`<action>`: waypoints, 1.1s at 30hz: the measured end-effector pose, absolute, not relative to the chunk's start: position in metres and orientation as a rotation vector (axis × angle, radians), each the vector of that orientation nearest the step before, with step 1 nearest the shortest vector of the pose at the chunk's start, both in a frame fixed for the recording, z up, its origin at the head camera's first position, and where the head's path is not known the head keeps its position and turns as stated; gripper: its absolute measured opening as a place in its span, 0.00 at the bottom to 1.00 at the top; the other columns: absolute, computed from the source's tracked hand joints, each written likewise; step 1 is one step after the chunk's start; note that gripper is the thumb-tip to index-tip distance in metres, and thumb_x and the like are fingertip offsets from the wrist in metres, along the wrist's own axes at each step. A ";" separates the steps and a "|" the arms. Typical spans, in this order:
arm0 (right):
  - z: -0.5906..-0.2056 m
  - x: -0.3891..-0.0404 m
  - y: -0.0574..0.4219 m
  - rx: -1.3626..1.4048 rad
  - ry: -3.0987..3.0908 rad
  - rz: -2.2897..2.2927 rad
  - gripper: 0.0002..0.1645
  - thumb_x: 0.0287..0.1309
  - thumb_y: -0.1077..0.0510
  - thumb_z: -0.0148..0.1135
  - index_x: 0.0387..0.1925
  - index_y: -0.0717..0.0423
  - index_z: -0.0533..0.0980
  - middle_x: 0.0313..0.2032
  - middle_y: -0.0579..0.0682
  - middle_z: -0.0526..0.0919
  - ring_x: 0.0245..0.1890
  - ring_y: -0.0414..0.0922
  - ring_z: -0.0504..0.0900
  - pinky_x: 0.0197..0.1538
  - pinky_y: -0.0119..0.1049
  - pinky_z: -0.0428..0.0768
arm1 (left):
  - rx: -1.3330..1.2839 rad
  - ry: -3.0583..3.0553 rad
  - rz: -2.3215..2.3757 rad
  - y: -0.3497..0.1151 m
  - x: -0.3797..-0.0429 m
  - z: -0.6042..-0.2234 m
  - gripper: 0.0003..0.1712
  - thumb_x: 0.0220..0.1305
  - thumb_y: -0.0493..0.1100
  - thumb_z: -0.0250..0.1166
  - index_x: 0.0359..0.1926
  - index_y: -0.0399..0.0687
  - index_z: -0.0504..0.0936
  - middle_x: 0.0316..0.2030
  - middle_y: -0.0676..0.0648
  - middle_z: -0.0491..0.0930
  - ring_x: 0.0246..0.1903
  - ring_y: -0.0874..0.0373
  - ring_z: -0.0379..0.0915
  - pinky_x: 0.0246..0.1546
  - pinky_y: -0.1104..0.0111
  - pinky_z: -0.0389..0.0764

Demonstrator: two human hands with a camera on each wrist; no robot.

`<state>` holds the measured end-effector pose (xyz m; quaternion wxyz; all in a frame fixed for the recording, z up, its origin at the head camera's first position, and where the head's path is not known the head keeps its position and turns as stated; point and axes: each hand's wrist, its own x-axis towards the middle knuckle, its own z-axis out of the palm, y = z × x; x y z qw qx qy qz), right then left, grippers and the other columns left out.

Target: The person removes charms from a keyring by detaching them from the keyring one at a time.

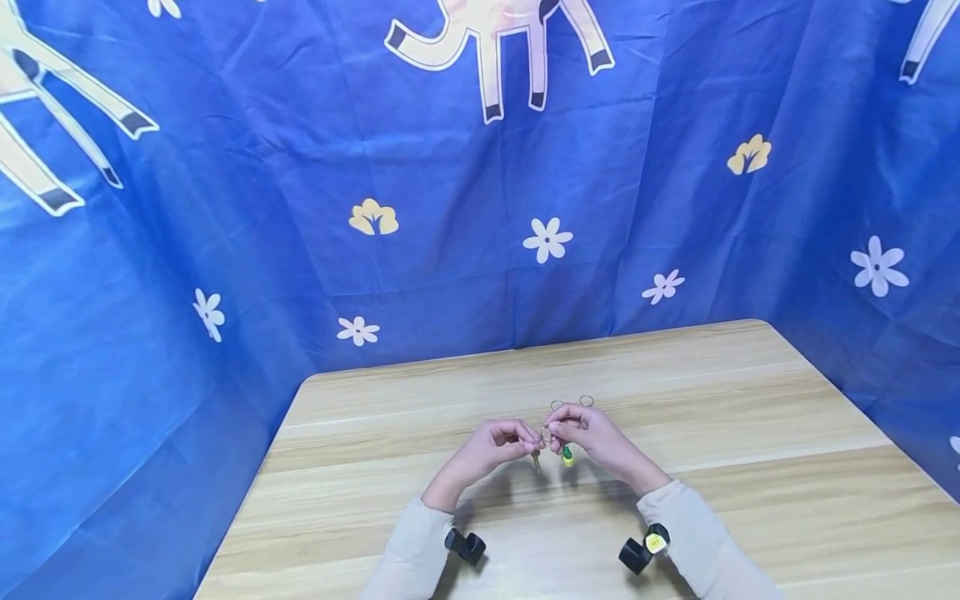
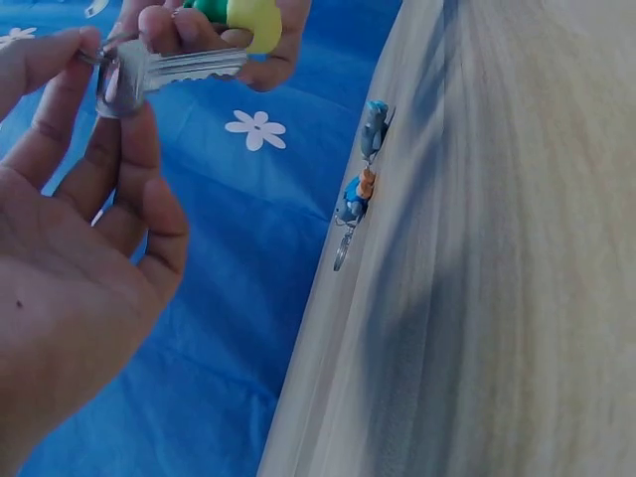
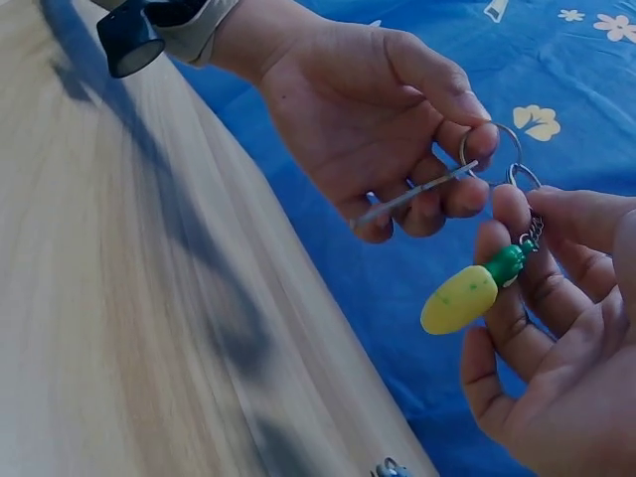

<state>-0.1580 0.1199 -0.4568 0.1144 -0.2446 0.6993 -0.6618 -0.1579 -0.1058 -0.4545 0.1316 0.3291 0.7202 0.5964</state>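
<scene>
Between thumb and fingertips, my left hand [image 1: 491, 450] pinches a metal key ring [image 3: 519, 149]. A silver key [image 2: 194, 68] hangs from that ring, its blade pointing toward the right hand in the left wrist view. My right hand [image 1: 592, 437] is close beside it and pinches the small ring of a keychain. From its short chain dangles a yellow pineapple charm [image 3: 460, 300] with a green top. In the right wrist view the two rings meet at the fingertips; whether they are linked cannot be told. Both hands are above the table.
Beyond the hands on the wooden table [image 1: 360, 500] lie two more keychains, a blue-grey figure [image 2: 374, 129] and a blue and orange figure [image 2: 356, 191]. A split ring [image 1: 587, 401] shows behind the right hand. Blue printed curtain [image 1: 450, 300] surrounds the table.
</scene>
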 end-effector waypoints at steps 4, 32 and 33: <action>-0.456 -0.157 0.119 -0.774 2.156 -1.878 0.16 0.69 0.56 0.51 0.45 0.70 0.70 0.29 0.45 0.82 0.34 0.38 0.82 0.46 0.34 0.80 | 0.899 2.192 1.696 -0.105 -0.159 -0.455 0.14 0.64 0.39 0.61 0.37 0.27 0.79 0.47 0.34 0.80 0.48 0.61 0.75 0.56 0.64 0.74; -0.451 -0.146 0.105 -0.877 2.332 -1.808 0.09 0.71 0.59 0.47 0.42 0.63 0.69 0.40 0.65 0.77 0.35 0.38 0.78 0.40 0.32 0.80 | 0.730 2.196 1.860 -0.097 -0.163 -0.458 0.13 0.65 0.38 0.60 0.35 0.26 0.77 0.29 0.59 0.77 0.34 0.66 0.73 0.43 0.72 0.75; -0.451 -0.146 0.105 -0.858 2.320 -1.817 0.10 0.71 0.59 0.47 0.42 0.63 0.69 0.40 0.64 0.78 0.35 0.38 0.79 0.41 0.31 0.80 | 0.757 2.156 1.872 -0.097 -0.163 -0.459 0.13 0.66 0.39 0.59 0.34 0.28 0.77 0.30 0.59 0.77 0.35 0.66 0.73 0.44 0.71 0.75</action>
